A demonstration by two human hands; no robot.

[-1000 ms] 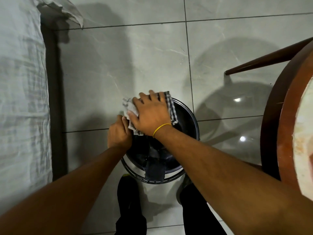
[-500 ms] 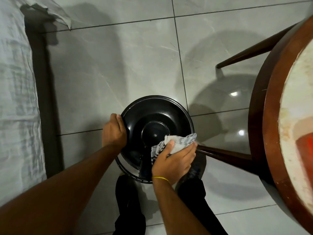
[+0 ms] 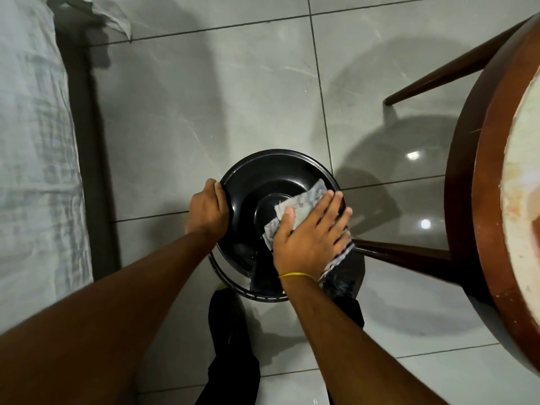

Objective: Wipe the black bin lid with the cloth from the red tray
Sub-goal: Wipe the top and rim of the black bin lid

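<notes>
A round black bin lid (image 3: 257, 176) sits on a bin standing on the tiled floor below me. My left hand (image 3: 208, 206) grips the lid's left rim. My right hand (image 3: 311, 232) lies flat, fingers spread, pressing a grey-and-white checked cloth (image 3: 304, 203) onto the lid's right side. The cloth covers part of the raised centre of the lid, and its lower edge hangs past the rim under my wrist. The red tray is not in view.
A round wooden table (image 3: 479, 200) with dark legs (image 3: 409, 252) stands close on the right, one leg almost touching the bin. A bed with a pale sheet (image 3: 32, 141) runs along the left. My dark-trousered legs (image 3: 230, 340) are just below the bin.
My right hand has slid the cloth from the lid's far left, round the near right edge, up onto its right side, and now lies flat. My left hand stays on the left rim.
</notes>
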